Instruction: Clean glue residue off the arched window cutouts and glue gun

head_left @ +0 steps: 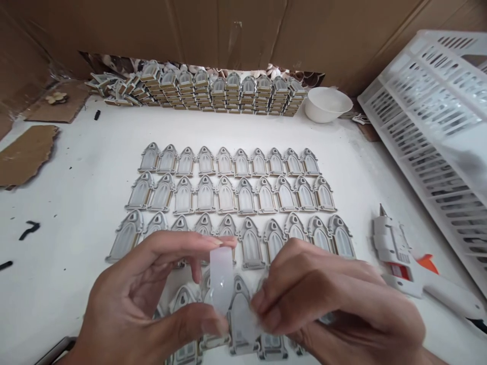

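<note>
A small pale, translucent plastic strip (221, 279) stands upright between the thumb and fingertips of my left hand (152, 294), which is closed on it. Just to its right, my right hand (323, 299) is pinched, thumb against fingers. Whatever it may hold is hidden or too small to name. Both hands are above rows of small grey arched, window-shaped pieces (250, 243) with pale panels and brown edges. The hands cover part of the front rows, where one arched piece (240, 319) shows between them.
Stacks of similar arched pieces (233, 94) line the back, beside a white bowl (327, 105). A white glue gun (399, 253) lies at right, near a slotted white plastic basket (429, 126). Torn cardboard (26, 154) and black scraps (29, 230) lie at left. Cardboard walls (243, 30) enclose the back.
</note>
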Demonstrator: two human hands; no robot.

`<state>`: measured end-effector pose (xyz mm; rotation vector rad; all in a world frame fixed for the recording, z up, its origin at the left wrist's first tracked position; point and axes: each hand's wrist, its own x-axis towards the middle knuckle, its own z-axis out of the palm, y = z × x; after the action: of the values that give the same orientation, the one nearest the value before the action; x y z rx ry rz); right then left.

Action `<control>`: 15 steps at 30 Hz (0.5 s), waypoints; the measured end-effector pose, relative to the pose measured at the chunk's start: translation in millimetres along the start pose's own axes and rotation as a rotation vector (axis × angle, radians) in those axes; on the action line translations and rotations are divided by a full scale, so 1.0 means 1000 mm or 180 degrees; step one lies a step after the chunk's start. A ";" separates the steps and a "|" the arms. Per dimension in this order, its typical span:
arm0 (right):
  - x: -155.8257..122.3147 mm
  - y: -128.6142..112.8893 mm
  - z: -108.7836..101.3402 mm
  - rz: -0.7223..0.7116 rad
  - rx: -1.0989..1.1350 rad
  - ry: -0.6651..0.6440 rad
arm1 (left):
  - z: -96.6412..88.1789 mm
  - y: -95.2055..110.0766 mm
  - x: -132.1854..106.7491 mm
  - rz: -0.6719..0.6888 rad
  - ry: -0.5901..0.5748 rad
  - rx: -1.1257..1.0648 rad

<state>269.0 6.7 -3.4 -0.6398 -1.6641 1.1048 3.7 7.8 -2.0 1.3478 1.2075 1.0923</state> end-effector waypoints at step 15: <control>-0.002 -0.004 -0.014 -0.0163 -0.0326 -0.0033 | 0.002 -0.005 -0.008 0.0481 -0.0204 0.0602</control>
<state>282.6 8.6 0.7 -0.6541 -1.7453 0.9931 3.8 -0.6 -7.3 1.6289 1.2007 1.0512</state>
